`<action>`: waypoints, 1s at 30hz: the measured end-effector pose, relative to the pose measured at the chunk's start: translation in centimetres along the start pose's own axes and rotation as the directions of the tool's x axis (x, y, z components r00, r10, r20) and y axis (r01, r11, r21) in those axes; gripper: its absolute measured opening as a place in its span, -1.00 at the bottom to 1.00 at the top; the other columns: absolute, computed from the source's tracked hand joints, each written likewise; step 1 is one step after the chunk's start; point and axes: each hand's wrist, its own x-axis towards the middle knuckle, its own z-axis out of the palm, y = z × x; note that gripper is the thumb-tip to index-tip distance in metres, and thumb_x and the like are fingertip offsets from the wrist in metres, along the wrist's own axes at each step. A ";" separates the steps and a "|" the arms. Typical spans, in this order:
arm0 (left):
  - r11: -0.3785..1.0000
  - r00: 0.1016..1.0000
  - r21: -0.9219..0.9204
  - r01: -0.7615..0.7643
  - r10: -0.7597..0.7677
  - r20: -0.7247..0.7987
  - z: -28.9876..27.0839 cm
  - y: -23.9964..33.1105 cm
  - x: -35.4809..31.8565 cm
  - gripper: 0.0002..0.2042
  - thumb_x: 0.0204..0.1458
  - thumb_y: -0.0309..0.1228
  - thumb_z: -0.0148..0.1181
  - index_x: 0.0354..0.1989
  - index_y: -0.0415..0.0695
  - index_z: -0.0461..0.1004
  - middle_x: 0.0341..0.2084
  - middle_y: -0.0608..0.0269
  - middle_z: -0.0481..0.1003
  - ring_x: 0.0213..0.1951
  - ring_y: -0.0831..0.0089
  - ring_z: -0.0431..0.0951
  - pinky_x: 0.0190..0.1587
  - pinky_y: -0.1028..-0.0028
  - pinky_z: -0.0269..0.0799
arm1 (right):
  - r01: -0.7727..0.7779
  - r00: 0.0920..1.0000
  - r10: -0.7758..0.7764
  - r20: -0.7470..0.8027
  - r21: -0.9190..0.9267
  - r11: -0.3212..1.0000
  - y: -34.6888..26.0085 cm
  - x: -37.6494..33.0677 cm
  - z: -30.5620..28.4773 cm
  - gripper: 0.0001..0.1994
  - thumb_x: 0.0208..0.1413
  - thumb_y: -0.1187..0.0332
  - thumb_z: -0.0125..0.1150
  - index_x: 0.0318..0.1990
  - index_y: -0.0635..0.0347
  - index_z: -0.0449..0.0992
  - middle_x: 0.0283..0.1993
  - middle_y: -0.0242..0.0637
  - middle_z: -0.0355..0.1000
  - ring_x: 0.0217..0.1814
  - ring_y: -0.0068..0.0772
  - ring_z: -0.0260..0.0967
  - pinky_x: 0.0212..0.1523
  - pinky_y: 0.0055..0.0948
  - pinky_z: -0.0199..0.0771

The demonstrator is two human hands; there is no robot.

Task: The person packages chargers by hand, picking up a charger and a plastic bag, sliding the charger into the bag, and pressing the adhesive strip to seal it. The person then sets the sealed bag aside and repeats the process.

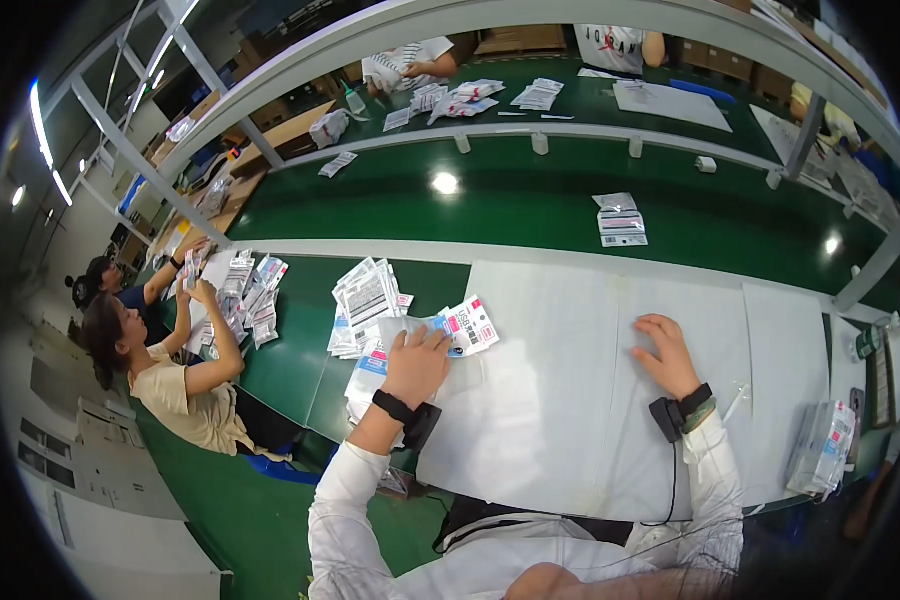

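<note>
Packet: a flat clear plastic packet (467, 327) with a white card and pink-red markings inside, lying at the left edge of the white sheet (570, 390).
Long axis: slanted, its far end pointing up and right, away from the person.
Left hand (417, 365): palm down on the packet's near end, fingers together and pressing flat; no closed grasp shows.
Right hand (668, 353): flat on the white sheet, fingers spread apart, holding nothing, well right of the packet.
Pile of packets (365, 300): just left of the white sheet, on the green table (300, 350).
</note>
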 end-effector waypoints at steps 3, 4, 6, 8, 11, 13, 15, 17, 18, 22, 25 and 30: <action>0.991 0.997 -0.119 0.052 -0.045 0.061 -0.6 0.0 0.8 -0.78 -0.01 -0.29 0.21 -0.19 0.02 0.64 -0.12 0.40 0.58 -0.04 0.37 0.53 -0.01 0.09 0.35 | -0.005 1.000 0.005 -0.003 0.008 1.000 -0.1 0.1 0.1 -0.59 0.00 0.40 0.32 0.05 0.21 0.46 0.18 -0.19 0.32 0.27 -0.10 0.20 0.31 -0.27 0.19; 0.980 0.993 -0.178 0.086 -0.070 0.096 -1.1 0.2 1.0 -0.80 0.00 -0.29 0.20 -0.23 0.02 0.65 -0.16 0.42 0.59 -0.06 0.40 0.54 -0.04 0.08 0.36 | 0.000 1.000 0.000 0.000 0.006 1.000 -0.1 0.1 0.2 -0.59 0.00 0.40 0.32 0.05 0.21 0.46 0.18 -0.19 0.32 0.27 -0.10 0.20 0.31 -0.27 0.19; 0.974 0.987 -0.190 0.122 -0.099 0.123 -2.2 0.5 1.4 -0.82 0.00 -0.31 0.20 -0.25 0.02 0.66 -0.18 0.41 0.59 -0.10 0.40 0.54 -0.08 0.12 0.36 | 0.002 1.000 -0.002 -0.006 -0.003 1.000 -0.4 0.1 0.0 -0.59 0.01 0.40 0.32 0.05 0.21 0.46 0.18 -0.18 0.32 0.27 -0.10 0.20 0.31 -0.27 0.19; 0.958 0.970 -0.210 0.194 -0.156 0.184 -3.4 1.0 2.4 -0.85 0.00 -0.35 0.20 -0.29 0.02 0.66 -0.23 0.39 0.60 -0.17 0.40 0.55 -0.15 0.20 0.38 | 0.028 0.998 -0.029 -0.052 -0.024 0.999 -0.6 -0.1 -0.5 -0.59 0.02 0.38 0.31 0.07 0.20 0.45 0.19 -0.18 0.31 0.28 -0.09 0.19 0.30 -0.25 0.21; 0.898 0.970 -0.404 0.173 -0.226 -0.089 -5.9 2.4 4.1 -0.86 0.07 -0.39 0.19 -0.25 -0.05 0.64 -0.34 0.40 0.59 -0.31 0.46 0.54 -0.25 0.28 0.41 | 0.050 0.994 -0.049 -0.097 0.011 0.999 -2.3 -0.3 -1.1 -0.58 0.06 0.35 0.29 0.10 0.19 0.45 0.21 -0.19 0.31 0.29 -0.11 0.20 0.29 -0.25 0.22; 0.848 0.939 -0.518 0.111 -0.260 -0.224 -5.8 4.1 5.5 -0.86 0.11 -0.41 0.18 -0.22 -0.09 0.63 -0.40 0.40 0.58 -0.38 0.48 0.53 -0.29 0.33 0.43 | 0.028 0.999 -0.020 -0.035 0.260 0.965 -3.8 -0.1 -1.4 -0.57 0.12 0.32 0.26 0.15 0.18 0.42 0.23 -0.21 0.32 0.31 -0.20 0.21 0.27 -0.27 0.25; 0.302 0.940 -0.943 0.143 -0.341 0.033 -5.1 7.9 6.2 -0.85 0.20 -0.40 0.14 -0.21 -0.14 0.61 -0.38 0.45 0.55 -0.39 0.60 0.47 -0.33 0.44 0.43 | -0.038 0.999 0.030 0.025 0.432 0.901 -4.8 0.1 -0.5 -0.56 0.16 0.29 0.24 0.18 0.19 0.39 0.24 -0.21 0.32 0.32 -0.27 0.21 0.25 -0.29 0.27; -0.134 0.950 -0.979 0.156 -0.250 0.186 -4.1 12.1 7.1 -0.80 0.28 -0.36 0.09 -0.19 -0.19 0.59 -0.36 0.48 0.51 -0.36 0.70 0.41 -0.31 0.53 0.43 | -0.256 0.964 0.163 0.208 0.888 0.381 -5.7 -0.2 0.6 -0.54 0.20 0.33 0.23 0.24 0.16 0.32 0.21 -0.20 0.36 0.21 -0.37 0.33 0.16 -0.35 0.36; -0.218 0.961 -0.965 0.145 -0.201 0.189 -3.5 14.4 7.8 -0.76 0.31 -0.32 0.06 -0.17 -0.22 0.58 -0.34 0.48 0.49 -0.32 0.75 0.38 -0.28 0.57 0.43 | -0.250 0.965 0.173 0.197 0.886 0.391 -5.4 -0.3 0.6 -0.54 0.20 0.33 0.23 0.24 0.16 0.32 0.21 -0.20 0.36 0.21 -0.37 0.33 0.16 -0.35 0.36; -0.513 0.931 -0.793 0.328 0.031 0.365 -4.6 19.2 8.1 -0.79 0.29 -0.34 0.07 -0.13 -0.22 0.56 -0.32 0.42 0.52 -0.25 0.67 0.48 -0.24 0.56 0.46 | -0.275 0.941 0.304 0.151 0.864 0.421 -3.4 -0.4 -0.6 -0.47 0.24 0.33 0.18 0.33 0.14 0.20 0.17 -0.21 0.40 0.11 -0.41 0.39 0.12 -0.35 0.41; -0.440 0.847 -0.724 0.531 0.279 0.451 -5.4 17.9 7.7 -0.78 0.29 -0.35 0.08 -0.11 -0.23 0.55 -0.30 0.39 0.54 -0.20 0.61 0.52 -0.20 0.56 0.46 | -0.225 0.969 0.219 0.115 0.776 0.589 -2.0 0.6 -3.7 -0.40 0.19 0.34 0.19 0.37 0.11 0.16 0.10 -0.18 0.47 0.06 -0.33 0.46 0.10 -0.32 0.43; 0.179 0.937 -0.975 0.130 0.300 0.181 -4.3 15.4 8.2 -0.78 0.20 -0.41 0.12 -0.01 -0.17 0.50 -0.12 0.22 0.55 -0.04 0.35 0.56 -0.02 0.39 0.51 | -0.226 0.778 0.123 0.616 0.092 0.970 -3.2 3.7 -6.9 -0.34 0.09 0.36 0.22 0.37 0.10 0.16 0.09 -0.11 0.48 0.05 -0.18 0.49 0.05 -0.24 0.47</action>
